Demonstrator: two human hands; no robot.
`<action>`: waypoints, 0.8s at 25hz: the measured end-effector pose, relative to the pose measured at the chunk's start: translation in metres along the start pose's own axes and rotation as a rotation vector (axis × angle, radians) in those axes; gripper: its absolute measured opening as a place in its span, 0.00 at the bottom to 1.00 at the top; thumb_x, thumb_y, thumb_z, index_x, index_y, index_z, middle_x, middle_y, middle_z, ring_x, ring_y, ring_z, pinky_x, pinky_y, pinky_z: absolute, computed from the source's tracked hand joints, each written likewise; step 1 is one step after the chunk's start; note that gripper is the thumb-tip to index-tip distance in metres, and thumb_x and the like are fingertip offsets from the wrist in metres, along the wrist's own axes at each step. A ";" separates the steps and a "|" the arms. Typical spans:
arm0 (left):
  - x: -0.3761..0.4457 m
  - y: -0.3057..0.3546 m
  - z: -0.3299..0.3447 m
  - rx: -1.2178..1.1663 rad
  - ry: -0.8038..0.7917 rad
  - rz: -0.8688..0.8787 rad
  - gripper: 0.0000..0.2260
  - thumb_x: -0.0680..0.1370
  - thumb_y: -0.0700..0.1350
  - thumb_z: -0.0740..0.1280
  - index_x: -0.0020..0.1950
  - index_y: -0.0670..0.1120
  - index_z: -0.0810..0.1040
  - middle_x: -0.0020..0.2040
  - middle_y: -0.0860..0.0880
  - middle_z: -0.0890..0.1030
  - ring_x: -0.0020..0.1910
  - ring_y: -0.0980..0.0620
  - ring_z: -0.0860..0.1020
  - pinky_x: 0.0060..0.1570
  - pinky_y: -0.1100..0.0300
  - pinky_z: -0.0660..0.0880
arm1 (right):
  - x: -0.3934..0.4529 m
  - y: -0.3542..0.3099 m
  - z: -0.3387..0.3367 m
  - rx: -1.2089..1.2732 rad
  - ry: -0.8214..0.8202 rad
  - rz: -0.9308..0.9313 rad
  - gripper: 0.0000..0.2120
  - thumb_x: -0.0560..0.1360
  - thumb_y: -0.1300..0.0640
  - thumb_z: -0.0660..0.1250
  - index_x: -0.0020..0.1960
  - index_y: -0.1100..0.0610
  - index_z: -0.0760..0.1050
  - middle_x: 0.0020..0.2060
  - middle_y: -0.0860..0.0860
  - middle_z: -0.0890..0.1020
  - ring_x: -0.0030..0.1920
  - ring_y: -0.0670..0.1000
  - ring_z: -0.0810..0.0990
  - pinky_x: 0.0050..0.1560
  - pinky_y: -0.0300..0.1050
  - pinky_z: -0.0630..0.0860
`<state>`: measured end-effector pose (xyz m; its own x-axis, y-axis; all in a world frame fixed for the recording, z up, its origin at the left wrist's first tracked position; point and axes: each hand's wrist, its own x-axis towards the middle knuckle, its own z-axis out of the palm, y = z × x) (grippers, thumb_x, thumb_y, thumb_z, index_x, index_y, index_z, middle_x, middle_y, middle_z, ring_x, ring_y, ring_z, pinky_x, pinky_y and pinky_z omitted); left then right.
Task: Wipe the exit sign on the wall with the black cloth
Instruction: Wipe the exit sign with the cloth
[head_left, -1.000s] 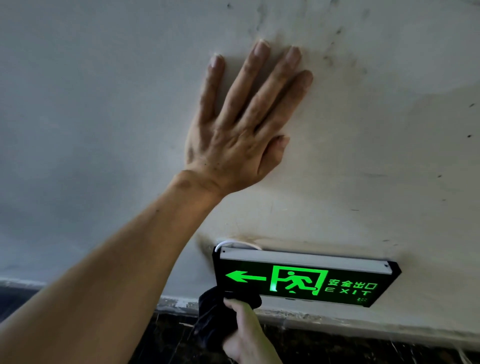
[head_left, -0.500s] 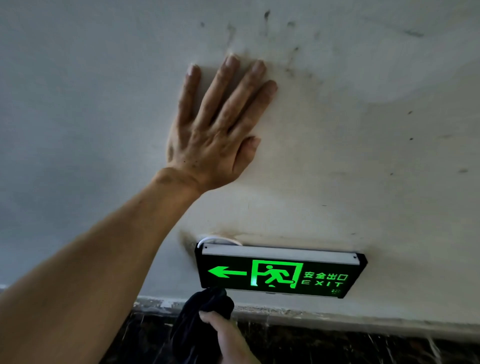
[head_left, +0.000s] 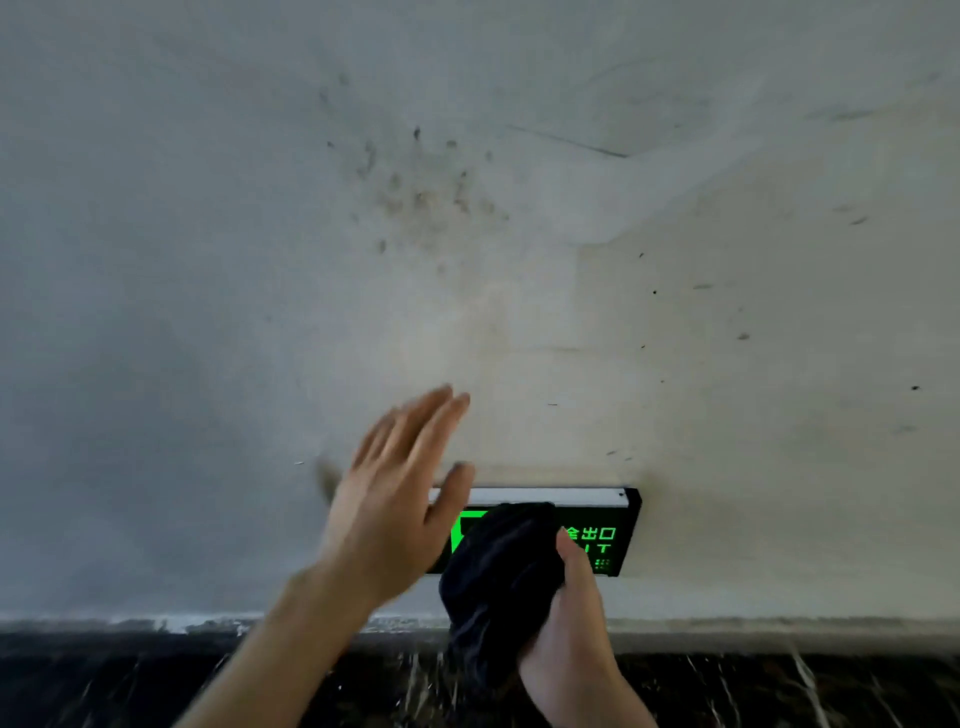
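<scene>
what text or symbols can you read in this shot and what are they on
"全出口": green characters on the exit sign, right of the black cloth; the first is cut off by the cloth.
"T": last letter of a green row below them; the rest is hidden behind the cloth and right hand.
Green frame corner: part of a pictogram beside the left hand.
Small green dots at the sign's lower right: too small to read.

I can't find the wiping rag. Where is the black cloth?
In the head view the black cloth is low and just right of centre, bunched in the right hand and covering the middle of the green exit sign on the wall.
</scene>
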<state>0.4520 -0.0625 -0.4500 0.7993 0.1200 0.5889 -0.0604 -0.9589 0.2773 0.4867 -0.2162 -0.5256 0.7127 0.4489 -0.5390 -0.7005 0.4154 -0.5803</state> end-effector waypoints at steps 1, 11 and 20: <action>-0.023 0.009 0.009 -0.147 -0.154 -0.155 0.27 0.78 0.63 0.53 0.76 0.56 0.61 0.76 0.54 0.64 0.73 0.57 0.64 0.70 0.53 0.65 | -0.001 -0.005 0.002 0.066 -0.024 0.022 0.26 0.79 0.39 0.59 0.52 0.59 0.86 0.48 0.61 0.88 0.46 0.59 0.88 0.44 0.53 0.80; -0.083 0.012 0.032 -0.808 -0.091 -0.807 0.23 0.70 0.42 0.74 0.59 0.61 0.74 0.47 0.60 0.85 0.46 0.64 0.82 0.40 0.71 0.77 | -0.041 -0.017 0.048 -0.501 -0.270 -0.064 0.27 0.68 0.31 0.61 0.55 0.45 0.85 0.52 0.43 0.87 0.51 0.42 0.85 0.55 0.45 0.76; -0.094 -0.058 -0.001 -1.048 0.385 -1.115 0.16 0.74 0.32 0.68 0.49 0.55 0.79 0.50 0.45 0.84 0.52 0.42 0.81 0.55 0.42 0.77 | -0.050 -0.116 0.118 -1.459 0.107 -1.699 0.29 0.79 0.43 0.57 0.75 0.58 0.69 0.74 0.58 0.71 0.75 0.58 0.65 0.75 0.59 0.62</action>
<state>0.3800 -0.0179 -0.5206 0.5384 0.8278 -0.1576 -0.0695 0.2300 0.9707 0.5279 -0.1935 -0.3599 0.4692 0.3650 0.8041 0.8409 -0.4627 -0.2806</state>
